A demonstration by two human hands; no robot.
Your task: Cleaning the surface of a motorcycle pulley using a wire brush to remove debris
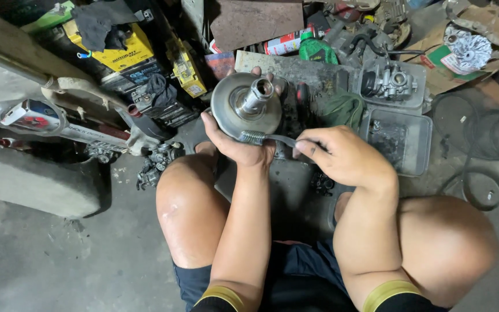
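Observation:
My left hand (235, 144) grips a round grey metal pulley disc (233, 112) with a shiny hub sleeve (257, 95) standing out of its middle, held up over my knees. My right hand (342, 155) is closed on the handle of a small wire brush (261, 137), and its bristles touch the disc's lower rim next to my left thumb. My left fingertips show past the disc's top edge.
A grey plastic tray (420, 151) lies on the floor to the right, with a carburettor (393, 82) in another tray behind it. A green rag (343, 108), spray can (287, 41), yellow batteries (123, 53), black belts (480, 144) and a second carburettor (156, 164) surround me.

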